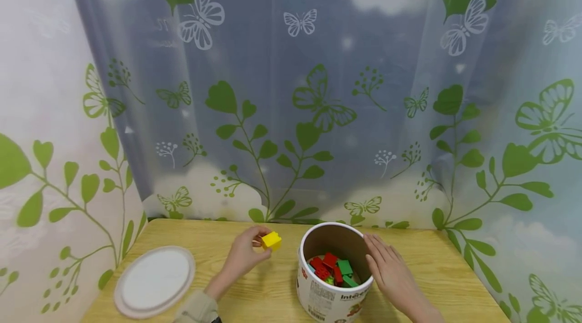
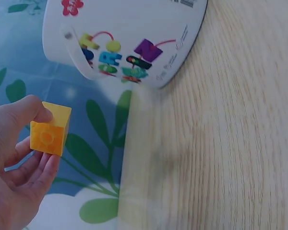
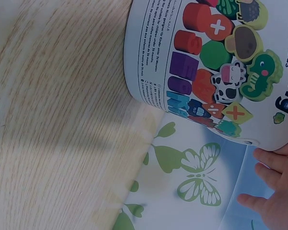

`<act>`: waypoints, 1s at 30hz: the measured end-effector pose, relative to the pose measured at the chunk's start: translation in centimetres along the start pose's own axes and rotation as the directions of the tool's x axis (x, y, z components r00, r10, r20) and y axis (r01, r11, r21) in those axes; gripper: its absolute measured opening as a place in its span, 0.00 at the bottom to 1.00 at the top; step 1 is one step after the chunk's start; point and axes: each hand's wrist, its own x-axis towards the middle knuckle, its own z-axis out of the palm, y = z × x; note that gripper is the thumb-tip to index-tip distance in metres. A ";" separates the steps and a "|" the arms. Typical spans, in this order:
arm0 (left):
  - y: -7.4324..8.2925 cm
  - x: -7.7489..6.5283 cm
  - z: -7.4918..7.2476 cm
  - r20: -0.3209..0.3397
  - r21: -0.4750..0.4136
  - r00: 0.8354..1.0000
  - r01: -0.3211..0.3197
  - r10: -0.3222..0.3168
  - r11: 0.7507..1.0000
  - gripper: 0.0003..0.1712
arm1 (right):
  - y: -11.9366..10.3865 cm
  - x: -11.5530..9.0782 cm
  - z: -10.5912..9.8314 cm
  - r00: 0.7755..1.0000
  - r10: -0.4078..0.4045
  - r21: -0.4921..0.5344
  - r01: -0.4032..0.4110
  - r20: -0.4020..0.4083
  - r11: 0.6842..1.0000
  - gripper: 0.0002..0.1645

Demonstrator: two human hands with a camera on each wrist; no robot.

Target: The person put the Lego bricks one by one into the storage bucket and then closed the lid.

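Left of the bucket, my left hand [image 1: 245, 255] pinches a yellow toy brick [image 1: 272, 240] between thumb and fingers, above the table. The left wrist view shows the brick [image 2: 50, 129] with the thumb on one face and fingers beneath it. A white printed bucket [image 1: 313, 290] stands upright with its top uncovered. Inside lie several red bricks [image 1: 330, 260] and green bricks [image 1: 344, 267], partly hidden by the wall. My right hand [image 1: 394, 276] rests with extended fingers against the bucket's right rim; in the right wrist view its fingers [image 3: 271, 163] touch the bucket's side.
A round white lid [image 1: 156, 278] lies flat at the left of the wooden table [image 1: 218, 236]. Behind the table hangs a curtain [image 1: 282, 110] printed with leaves and butterflies. The bucket's handle [image 2: 81, 60] hangs down its side.
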 end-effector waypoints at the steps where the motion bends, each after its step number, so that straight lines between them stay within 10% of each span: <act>1: 0.2 -0.1 0.0 0.003 -0.005 1.000 -0.002 0.002 1.000 0.21 | 0.0 0.0 0.0 1.000 0.000 -0.001 0.000 -0.001 1.000 0.28; 16: 4.9 0.3 -0.5 0.048 -0.009 0.995 -0.084 0.085 0.996 0.22 | 0.1 0.0 -0.2 0.999 0.018 -0.007 -0.018 0.033 1.000 0.29; 30: 8.3 2.2 2.3 0.093 -0.084 0.982 -0.156 0.163 0.984 0.21 | 0.0 0.0 -0.2 0.999 0.026 -0.016 -0.025 0.040 1.000 0.28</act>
